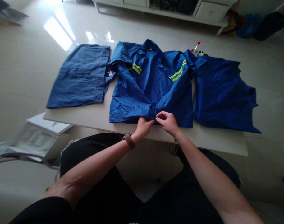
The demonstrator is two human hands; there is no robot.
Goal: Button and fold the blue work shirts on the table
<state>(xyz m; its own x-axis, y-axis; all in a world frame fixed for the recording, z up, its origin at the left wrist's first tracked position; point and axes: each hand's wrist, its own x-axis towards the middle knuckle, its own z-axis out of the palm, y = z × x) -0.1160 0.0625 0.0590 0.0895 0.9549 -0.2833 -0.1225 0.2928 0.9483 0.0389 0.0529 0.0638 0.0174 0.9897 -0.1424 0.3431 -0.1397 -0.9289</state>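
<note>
A blue work jacket with yellow-and-grey reflective stripes lies spread on the table, its collar away from me and its bottom hem near the front edge. At the middle of that hem, my left hand is closed on the cloth, its fingers partly under the fabric. My right hand pinches the front edge of the jacket right beside it, thumb and forefinger together. The two hands almost touch. Whether a button lies between the fingertips is too small to make out.
Folded blue garments lie on either side, one at the left with a button and label, another at the right. Behind the right one stands a bottle with a red top. A white box sits left of the table; a white cabinet stands beyond.
</note>
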